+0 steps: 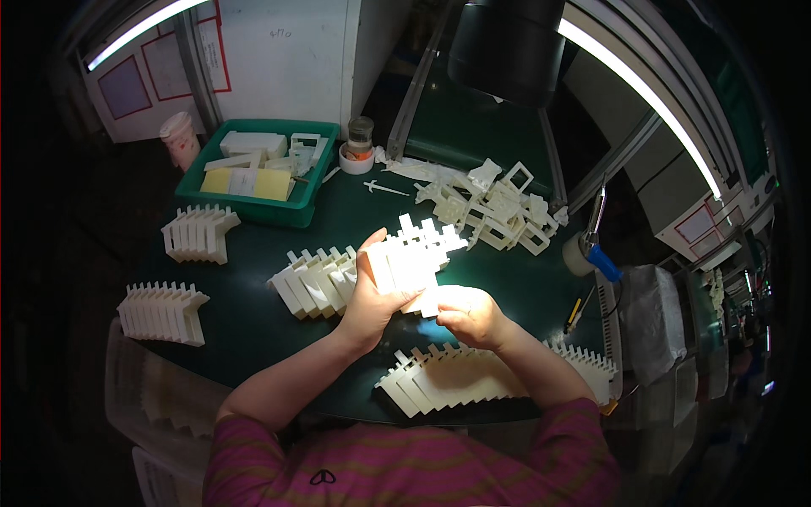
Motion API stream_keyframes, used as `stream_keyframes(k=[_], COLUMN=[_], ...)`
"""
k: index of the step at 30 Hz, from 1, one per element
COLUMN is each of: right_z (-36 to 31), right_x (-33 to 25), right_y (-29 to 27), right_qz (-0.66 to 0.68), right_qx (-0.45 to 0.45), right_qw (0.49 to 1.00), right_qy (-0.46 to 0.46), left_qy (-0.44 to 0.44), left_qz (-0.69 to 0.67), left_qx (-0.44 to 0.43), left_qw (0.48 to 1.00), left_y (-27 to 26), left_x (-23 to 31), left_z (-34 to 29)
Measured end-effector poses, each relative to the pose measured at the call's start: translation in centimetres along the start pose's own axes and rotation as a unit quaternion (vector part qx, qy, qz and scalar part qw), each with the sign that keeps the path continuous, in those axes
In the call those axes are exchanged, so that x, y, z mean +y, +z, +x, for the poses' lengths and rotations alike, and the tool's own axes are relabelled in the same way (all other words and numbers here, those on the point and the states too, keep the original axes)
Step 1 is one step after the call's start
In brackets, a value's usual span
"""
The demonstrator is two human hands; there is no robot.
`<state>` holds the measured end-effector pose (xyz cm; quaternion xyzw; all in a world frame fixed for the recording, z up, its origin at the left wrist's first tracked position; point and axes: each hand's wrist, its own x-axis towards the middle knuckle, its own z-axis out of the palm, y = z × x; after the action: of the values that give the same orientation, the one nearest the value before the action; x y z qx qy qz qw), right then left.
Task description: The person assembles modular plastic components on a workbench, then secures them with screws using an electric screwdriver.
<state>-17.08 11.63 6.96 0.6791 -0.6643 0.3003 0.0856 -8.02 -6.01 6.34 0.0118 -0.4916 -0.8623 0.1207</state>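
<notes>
My left hand (372,297) is wrapped around a brightly lit stack of white plastic parts (404,264) with square tabs along the far side. My right hand (470,316) has its fingers curled and pinches the stack's lower right edge. Glare hides the detail of the parts. Just left of my left hand, a leaning row of similar white parts (314,283) lies on the dark green table (253,313). Below my hands runs a longer row of these parts (456,380), partly covered by my right forearm.
Two shorter rows of parts (162,313) (199,234) lie at the left. A green tray (308,211), a pink cup (179,139) and a glass jar (361,135) stand behind. Loose white frames (498,207) are heaped at the far right, near a blue-handled tool (603,262) and a yellow knife (573,314).
</notes>
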Motion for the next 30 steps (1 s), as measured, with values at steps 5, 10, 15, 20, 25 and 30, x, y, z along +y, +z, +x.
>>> stream_keyframes(k=[5,10,15,20,25,30], right_z=[-0.6,1.6,1.8,2.8,5.2,5.9], right_x=[-0.5,-1.0,-0.5,-0.5,-3.3,-3.0], right_y=[0.2,-3.6,-3.1,-5.0,-4.7,-3.9], right_qz=[-0.033,0.03,0.226,0.333,0.141,0.371], right_qx=[0.155,0.284,0.188,0.344,0.074,0.212], right_qw=[0.985,0.942,0.913,0.817,0.926,0.827], right_qy=[-0.063,0.178,0.284,0.322,0.342,0.366], left_qy=[0.023,0.135,0.128,0.047,0.05,0.024], left_qz=[-0.022,0.192,0.227,0.168,0.212,0.203], left_qx=[-0.006,-0.039,-0.062,-0.096,-0.097,-0.119], left_qw=[0.999,0.971,0.963,0.98,0.971,0.972], left_y=[0.5,0.2,0.8,0.7,0.3,0.2], left_x=[0.5,0.4,0.8,1.5,1.1,2.4], left_z=[-0.4,-0.2,-0.8,-2.1,-2.5,-2.2])
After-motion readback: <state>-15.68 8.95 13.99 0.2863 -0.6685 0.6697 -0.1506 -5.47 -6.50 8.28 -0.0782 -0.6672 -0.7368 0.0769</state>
